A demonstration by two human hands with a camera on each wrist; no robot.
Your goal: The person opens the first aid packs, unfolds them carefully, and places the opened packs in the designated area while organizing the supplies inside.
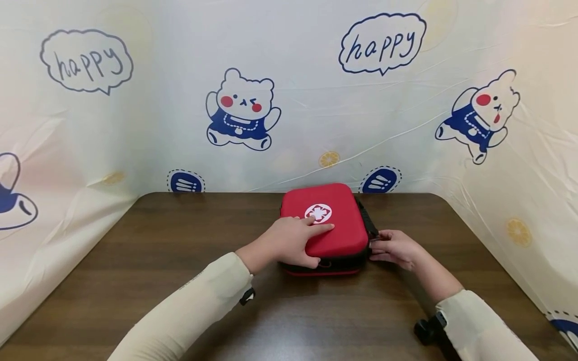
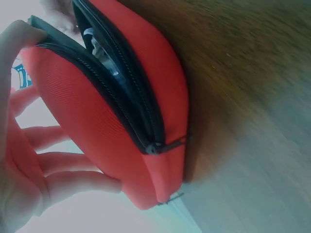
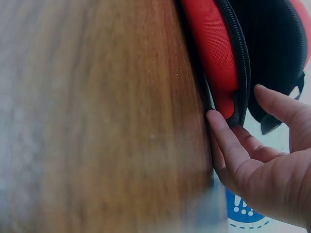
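A red first-aid case [image 1: 338, 238] with a white cross emblem [image 1: 318, 213] lies on the table. My left hand [image 1: 291, 241] spreads its fingers over the lid, and its thumb is at the front rim. The left wrist view shows the lid [image 2: 77, 94] parted from the base [image 2: 153, 53], with the thumb at the lid's edge. Clear plastic contents show dimly in the gap beside the black zipper [image 2: 167, 146]. At the case's right end, my right hand [image 1: 397, 249] grips the base's corner [image 3: 226, 104], fingers outside and thumb at the opening.
The brown wooden table [image 1: 194, 235] runs back to a pale curtain [image 1: 307, 115] printed with bears. A black strap [image 1: 367, 218] hangs along the case's right side. A black wrist device [image 1: 429, 330] sits by the right sleeve.
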